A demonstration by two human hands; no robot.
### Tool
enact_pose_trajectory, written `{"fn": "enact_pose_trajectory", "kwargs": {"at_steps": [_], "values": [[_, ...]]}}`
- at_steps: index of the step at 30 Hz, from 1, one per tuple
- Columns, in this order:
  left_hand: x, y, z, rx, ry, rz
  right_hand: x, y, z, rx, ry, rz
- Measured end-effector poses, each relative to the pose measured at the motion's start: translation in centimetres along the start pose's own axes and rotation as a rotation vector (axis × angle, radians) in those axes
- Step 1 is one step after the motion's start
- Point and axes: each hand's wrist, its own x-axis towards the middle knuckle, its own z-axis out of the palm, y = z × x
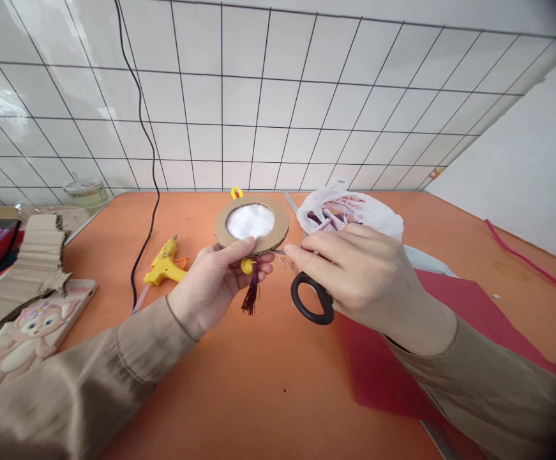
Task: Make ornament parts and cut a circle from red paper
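Note:
In my left hand (215, 275) is a round cardboard ring (280, 223), its thumb on the front and its fingers behind the lower edge. White padding (251, 221) fills the ring's middle. A yellow loop (237, 192) sticks up from the top, and below hang a yellow bead (247, 266) and a dark purple tassel (251, 295). My right hand (359, 275) is closed around black-handled scissors (313, 315), with one handle loop hanging beneath the fingers. The blade tip reaches the ring's lower right edge; whether it touches is hard to tell.
A yellow glue gun (165, 263) lies left, near a black cable (152, 191). Torn corrugated cardboard (38, 255) and a phone in a cartoon case (33, 338) are further left. On the right are a white plastic bag (378, 214) and a red sheet (473, 313).

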Motion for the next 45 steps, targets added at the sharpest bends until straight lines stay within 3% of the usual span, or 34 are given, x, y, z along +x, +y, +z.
{"fn": "enact_pose_trajectory", "kwargs": {"at_steps": [12,24,31,39,45], "values": [[0.1,0.2,0.1,0.055,0.016,0.005,0.0,1.0,-0.4,0.015,-0.016,-0.054],[0.4,0.3,0.0,0.056,0.041,-0.032,-0.2,1.3,-0.7,0.078,0.053,0.015],[0.4,0.4,0.0,0.050,-0.002,-0.043,-0.3,0.1,0.2,0.139,0.049,0.249],[0.3,0.0,-0.1,0.085,-0.083,-0.078,-0.1,-0.8,1.4,0.206,0.051,0.244],[0.1,-0.2,0.1,0.058,-0.146,-0.013,-0.1,-1.1,1.9,0.128,0.194,0.189]]}}
